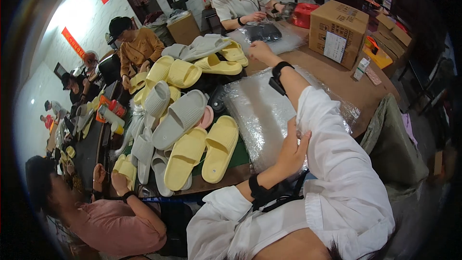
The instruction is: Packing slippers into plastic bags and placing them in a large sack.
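Observation:
My left hand is closed on the white sleeve of my right arm, pinching the cloth near the elbow. My right hand is stretched out over the table with its fingers curled in, and nothing shows in it. Below my right forearm lies a stack of clear plastic bags. To the left of the bags is a heap of slippers, among them a grey slipper, a yellow slipper and another yellow slipper nearest the bags. Black bands circle both my wrists.
A cardboard box stands at the far right of the brown table, with a small white bottle beside it. Across the table a person handles a dark item in plastic. At left, a person in pink holds a yellow slipper.

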{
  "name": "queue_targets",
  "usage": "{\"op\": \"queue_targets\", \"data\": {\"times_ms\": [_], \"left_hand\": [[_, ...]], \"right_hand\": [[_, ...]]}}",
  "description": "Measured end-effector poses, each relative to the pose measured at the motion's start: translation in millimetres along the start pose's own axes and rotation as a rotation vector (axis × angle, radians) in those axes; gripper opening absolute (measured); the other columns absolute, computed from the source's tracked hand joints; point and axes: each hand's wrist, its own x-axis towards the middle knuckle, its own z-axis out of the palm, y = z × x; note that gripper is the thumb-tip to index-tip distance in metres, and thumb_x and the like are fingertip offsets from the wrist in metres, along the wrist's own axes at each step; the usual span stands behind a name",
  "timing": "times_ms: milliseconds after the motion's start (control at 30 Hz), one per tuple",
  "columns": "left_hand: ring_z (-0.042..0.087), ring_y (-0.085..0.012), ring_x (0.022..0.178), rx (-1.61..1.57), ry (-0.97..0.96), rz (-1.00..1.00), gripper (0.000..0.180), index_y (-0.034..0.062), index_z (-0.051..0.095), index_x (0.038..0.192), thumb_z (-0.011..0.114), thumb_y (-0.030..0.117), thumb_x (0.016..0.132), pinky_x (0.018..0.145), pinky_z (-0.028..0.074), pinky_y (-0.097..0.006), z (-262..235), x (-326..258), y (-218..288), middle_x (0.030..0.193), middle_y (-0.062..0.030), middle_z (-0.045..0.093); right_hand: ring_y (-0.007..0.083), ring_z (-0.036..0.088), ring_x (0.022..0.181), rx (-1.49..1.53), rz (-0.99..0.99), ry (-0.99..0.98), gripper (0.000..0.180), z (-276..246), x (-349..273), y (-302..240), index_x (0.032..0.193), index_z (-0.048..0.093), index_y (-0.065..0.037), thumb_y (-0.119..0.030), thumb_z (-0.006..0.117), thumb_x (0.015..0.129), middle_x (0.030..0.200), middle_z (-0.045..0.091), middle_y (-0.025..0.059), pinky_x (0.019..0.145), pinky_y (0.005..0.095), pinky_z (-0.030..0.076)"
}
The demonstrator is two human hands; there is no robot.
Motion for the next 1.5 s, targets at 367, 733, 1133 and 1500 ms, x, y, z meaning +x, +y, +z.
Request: {"op": "queue_targets", "data": {"times_ms": [367,733,1133,1500], "left_hand": [[0.047,-0.0106,0.093,-0.261,-0.592,-0.506,0.052,0.0065,0.023,0.142,0.046,0.016,0.097,0.075,0.042,-0.023,-16,-11,5,0.112,-0.0124,0.048],[0.051,-0.0326,0.107,1.017,-0.591,0.578,0.028,0.0083,0.064,0.106,0.055,0.020,0.082,0.094,0.039,-0.042,-100,37,-128,0.108,-0.0170,0.056],[0.054,-0.0314,0.097,0.895,-0.049,0.291,0.024,0.0076,0.061,0.099,0.060,0.015,0.076,0.085,0.042,-0.044,-165,106,-113,0.102,-0.0137,0.057],[0.055,-0.0336,0.099,1.255,0.738,-0.295,0.061,0.0076,0.040,0.133,0.066,0.027,0.080,0.086,0.044,-0.043,-333,-34,-46,0.111,-0.0195,0.055]], "right_hand": [[0.0234,0.061,0.098,0.966,0.227,-0.644,0.038,-18,-65,-151,0.126,0.046,-0.008,-0.030,0.047,0.095,0.115,0.057,0.0113,0.085,0.0355,0.051],[0.0397,0.054,0.104,-0.360,-1.240,-0.898,0.099,52,-274,-231,0.146,0.019,-0.015,-0.030,0.077,0.067,0.127,0.045,0.0250,0.089,0.0430,0.044],[0.0415,0.042,0.121,0.095,-1.279,-0.960,0.068,52,-326,-247,0.134,0.041,-0.001,-0.022,0.063,0.074,0.133,0.040,0.0261,0.101,0.0511,0.036],[0.0378,0.043,0.116,-0.509,-0.400,-0.772,0.055,-42,-311,-74,0.124,0.053,-0.010,-0.031,0.070,0.076,0.130,0.046,0.0203,0.094,0.0500,0.036]]}}
